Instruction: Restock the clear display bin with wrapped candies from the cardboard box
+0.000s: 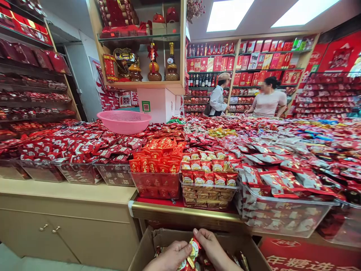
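Both hands are low in the picture, over an open cardboard box [245, 246] with wrapped packets inside. My left hand [172, 256] is closed around small red and yellow packets [194, 248], its thumb on top. My right hand [210, 246] pinches the upper right edge of the same packets. Directly ahead, a clear bin holds rows of similar red and yellow packets [207, 177] marked "DURIAN". Left of it stands a bin of bright red packets [158, 162], and to the right a larger clear bin [287, 214] is heaped with red and white packets.
A pink basket [124, 122] rests on the heaped packets at the left. Beige cabinets [70, 229] run below the left bins. A gold-edged counter [186, 210] lies between bins and box. Two people [218, 99] stand far back by the shelves.
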### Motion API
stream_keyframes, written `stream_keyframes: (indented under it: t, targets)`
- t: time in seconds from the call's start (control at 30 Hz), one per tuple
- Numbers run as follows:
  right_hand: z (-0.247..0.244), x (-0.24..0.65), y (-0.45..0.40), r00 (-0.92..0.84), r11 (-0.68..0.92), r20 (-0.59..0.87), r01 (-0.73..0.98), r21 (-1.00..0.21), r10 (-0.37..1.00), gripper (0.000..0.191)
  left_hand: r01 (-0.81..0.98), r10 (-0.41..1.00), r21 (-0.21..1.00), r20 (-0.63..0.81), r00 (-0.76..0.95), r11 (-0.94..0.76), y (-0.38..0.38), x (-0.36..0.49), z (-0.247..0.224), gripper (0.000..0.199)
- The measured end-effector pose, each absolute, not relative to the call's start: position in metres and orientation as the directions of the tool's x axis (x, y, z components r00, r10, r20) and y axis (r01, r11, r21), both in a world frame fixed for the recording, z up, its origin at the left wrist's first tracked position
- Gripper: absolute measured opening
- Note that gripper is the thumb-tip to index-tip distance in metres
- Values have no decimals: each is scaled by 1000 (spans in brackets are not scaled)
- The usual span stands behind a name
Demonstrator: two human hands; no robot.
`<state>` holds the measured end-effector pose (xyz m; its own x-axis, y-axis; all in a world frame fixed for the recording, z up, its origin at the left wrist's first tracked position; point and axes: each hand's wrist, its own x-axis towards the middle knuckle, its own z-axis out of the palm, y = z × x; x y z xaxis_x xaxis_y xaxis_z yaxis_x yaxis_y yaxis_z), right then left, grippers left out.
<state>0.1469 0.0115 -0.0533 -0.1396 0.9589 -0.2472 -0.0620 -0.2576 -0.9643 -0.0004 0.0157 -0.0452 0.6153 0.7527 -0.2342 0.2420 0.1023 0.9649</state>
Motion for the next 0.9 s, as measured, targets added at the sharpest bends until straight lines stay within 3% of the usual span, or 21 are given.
stream_keyframes:
  t: [0.33,0.6,0.9]
  targets:
    - [-59,150,15,-121,-139,-133,-43,-989,984,46,223,734,961,-267,624,160,17,-2,-61,49]
    - [-35,149,12,-136,-291,-270,-165,-942,953,43,201,826,979,-141,545,34,17,-1,-45,46]
    - [0,162,1,-224,-317,-252,-335,-887,941,21,135,900,991,-74,430,17,21,-3,-29,42]
